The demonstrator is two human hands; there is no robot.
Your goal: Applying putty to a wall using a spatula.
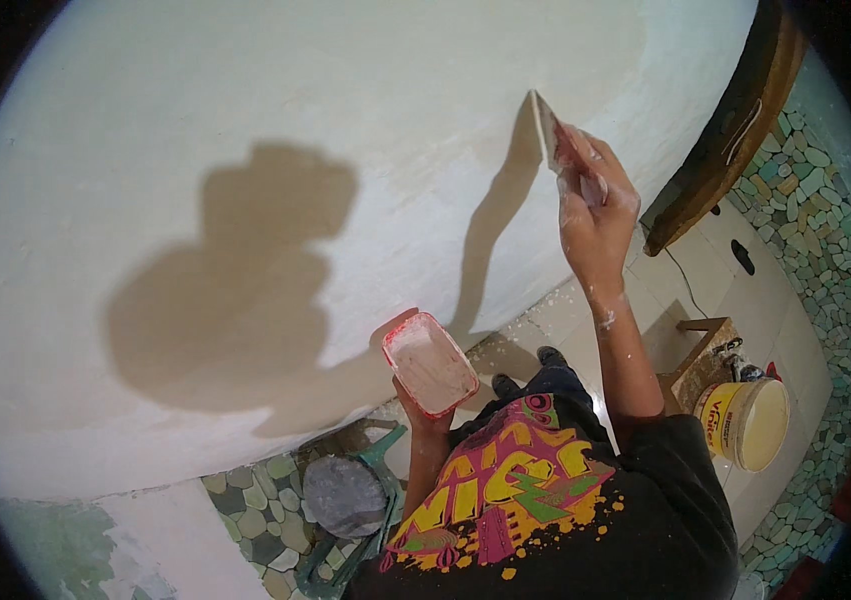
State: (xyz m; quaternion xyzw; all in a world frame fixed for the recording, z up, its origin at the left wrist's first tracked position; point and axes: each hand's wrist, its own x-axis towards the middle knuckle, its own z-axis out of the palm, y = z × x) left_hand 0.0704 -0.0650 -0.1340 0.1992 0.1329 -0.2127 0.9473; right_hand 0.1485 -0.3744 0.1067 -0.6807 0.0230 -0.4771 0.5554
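My right hand (597,215), smeared with white, is raised to the pale wall (395,130) and closed around a putty knife (557,135). The knife's thin edge is at the wall surface, where its shadow meets it; whether it presses there I cannot tell. Lower down, my left hand (421,418) holds a red-rimmed rectangular tub (389,352) from below, its fingers mostly hidden. Whitish paste (430,368) coats the inside of the tub. White specks dot my right wrist and forearm.
A yellow and white bucket (767,425) is by a small wooden stool (697,368) at the right. Low on the left are a green plastic chair (385,462) and a round grey object (343,498). A dark wooden beam (720,165) borders the wall. Pebble stones (810,190) edge the tiles.
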